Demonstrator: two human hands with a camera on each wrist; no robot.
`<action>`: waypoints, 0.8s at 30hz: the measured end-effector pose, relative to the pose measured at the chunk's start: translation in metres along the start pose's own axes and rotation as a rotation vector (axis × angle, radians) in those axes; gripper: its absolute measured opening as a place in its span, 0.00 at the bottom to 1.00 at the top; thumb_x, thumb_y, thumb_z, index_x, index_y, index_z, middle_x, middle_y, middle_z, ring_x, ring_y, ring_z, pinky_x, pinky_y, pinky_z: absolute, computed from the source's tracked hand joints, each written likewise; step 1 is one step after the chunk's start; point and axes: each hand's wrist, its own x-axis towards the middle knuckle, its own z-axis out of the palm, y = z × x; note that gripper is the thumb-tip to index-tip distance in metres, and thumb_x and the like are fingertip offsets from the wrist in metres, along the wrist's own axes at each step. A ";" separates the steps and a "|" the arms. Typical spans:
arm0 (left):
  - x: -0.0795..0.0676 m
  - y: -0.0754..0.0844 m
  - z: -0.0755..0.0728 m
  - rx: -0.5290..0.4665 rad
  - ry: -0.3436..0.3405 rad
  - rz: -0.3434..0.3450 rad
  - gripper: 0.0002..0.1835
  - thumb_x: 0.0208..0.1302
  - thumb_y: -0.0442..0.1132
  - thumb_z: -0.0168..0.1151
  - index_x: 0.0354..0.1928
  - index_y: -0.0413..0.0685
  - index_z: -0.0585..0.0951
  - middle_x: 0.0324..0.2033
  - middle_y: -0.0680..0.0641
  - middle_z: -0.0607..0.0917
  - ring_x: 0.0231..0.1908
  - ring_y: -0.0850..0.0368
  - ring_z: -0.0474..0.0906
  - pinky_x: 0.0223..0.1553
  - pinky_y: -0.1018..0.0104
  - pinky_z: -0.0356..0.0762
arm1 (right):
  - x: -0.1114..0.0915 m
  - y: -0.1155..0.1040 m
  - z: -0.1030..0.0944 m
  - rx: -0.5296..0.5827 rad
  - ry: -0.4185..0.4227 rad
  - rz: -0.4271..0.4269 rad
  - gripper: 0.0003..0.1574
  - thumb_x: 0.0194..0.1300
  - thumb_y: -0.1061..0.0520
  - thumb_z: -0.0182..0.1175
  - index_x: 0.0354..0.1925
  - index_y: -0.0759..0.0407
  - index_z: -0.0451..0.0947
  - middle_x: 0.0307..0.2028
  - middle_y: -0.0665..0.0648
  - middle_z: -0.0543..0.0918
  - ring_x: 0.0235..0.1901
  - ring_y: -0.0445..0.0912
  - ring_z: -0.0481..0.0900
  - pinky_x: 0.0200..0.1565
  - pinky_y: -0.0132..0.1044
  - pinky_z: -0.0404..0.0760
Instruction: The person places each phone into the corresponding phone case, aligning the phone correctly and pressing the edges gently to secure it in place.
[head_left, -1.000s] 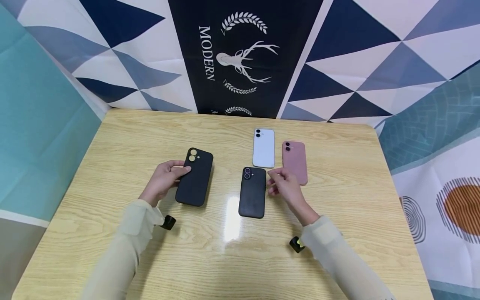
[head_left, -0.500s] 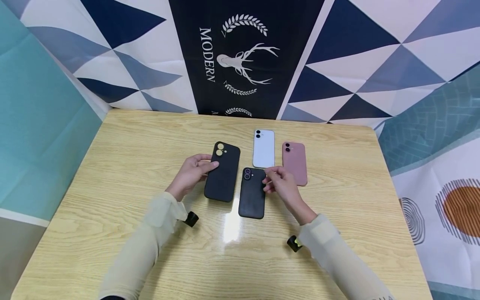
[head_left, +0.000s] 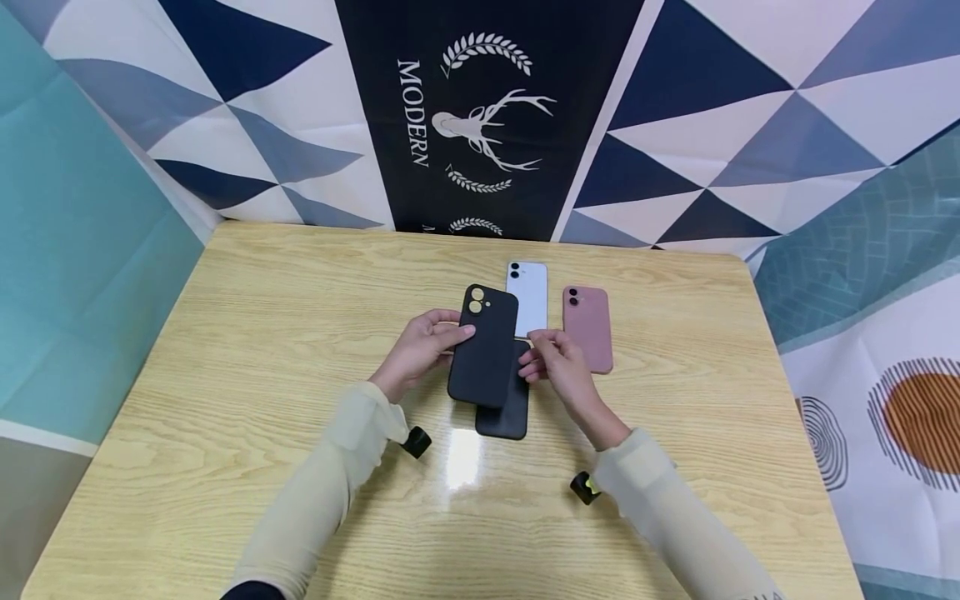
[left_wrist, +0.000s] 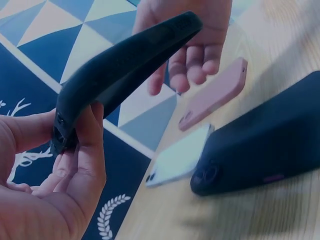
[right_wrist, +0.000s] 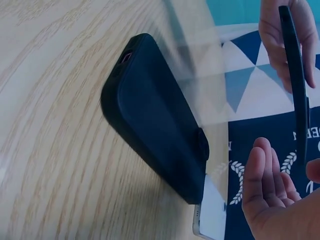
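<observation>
My left hand [head_left: 427, 346] grips the left edge of a black phone case [head_left: 483, 350], thumb on its back. Wood tone shows through the camera holes, and in the left wrist view the case [left_wrist: 112, 62] looks hollow and thin. Below it on the table lies a black phone [head_left: 502, 423], partly covered by the case in the head view; a port cut-out shows at its end in the right wrist view. Just right of the case is my right hand [head_left: 566, 371], its fingers loosely bent and holding nothing. The right wrist view has this hand [right_wrist: 272, 195] with fingers apart from the case.
Behind the black phone lies a light-blue or white phone [head_left: 531, 300]. A pink phone [head_left: 588, 329] rests to its right, beyond the right hand. The wooden table [head_left: 247, 333] ends at a patterned cloth backdrop [head_left: 480, 125].
My left hand has carried the phone case rightward from the left of the black phone to over it. The right hand has shifted slightly left, towards the case.
</observation>
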 end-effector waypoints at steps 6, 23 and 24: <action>0.001 0.000 0.012 -0.011 -0.016 0.000 0.21 0.63 0.36 0.60 0.57 0.40 0.68 0.30 0.55 0.82 0.26 0.65 0.79 0.31 0.71 0.78 | -0.001 -0.002 0.003 0.015 -0.012 -0.016 0.19 0.73 0.56 0.42 0.52 0.70 0.65 0.24 0.50 0.78 0.21 0.38 0.79 0.29 0.32 0.84; 0.005 -0.002 0.021 -0.020 -0.030 -0.014 0.21 0.63 0.36 0.60 0.56 0.42 0.68 0.35 0.50 0.83 0.29 0.64 0.81 0.35 0.68 0.80 | -0.004 -0.005 0.005 0.006 -0.004 -0.004 0.21 0.72 0.57 0.45 0.58 0.67 0.62 0.18 0.43 0.77 0.17 0.37 0.73 0.24 0.30 0.79; 0.005 -0.002 0.022 -0.021 -0.030 -0.017 0.21 0.63 0.36 0.60 0.56 0.42 0.67 0.36 0.50 0.83 0.29 0.64 0.81 0.35 0.68 0.80 | -0.004 -0.005 0.005 0.006 -0.003 -0.005 0.21 0.72 0.57 0.45 0.58 0.67 0.62 0.18 0.43 0.77 0.17 0.37 0.73 0.24 0.30 0.79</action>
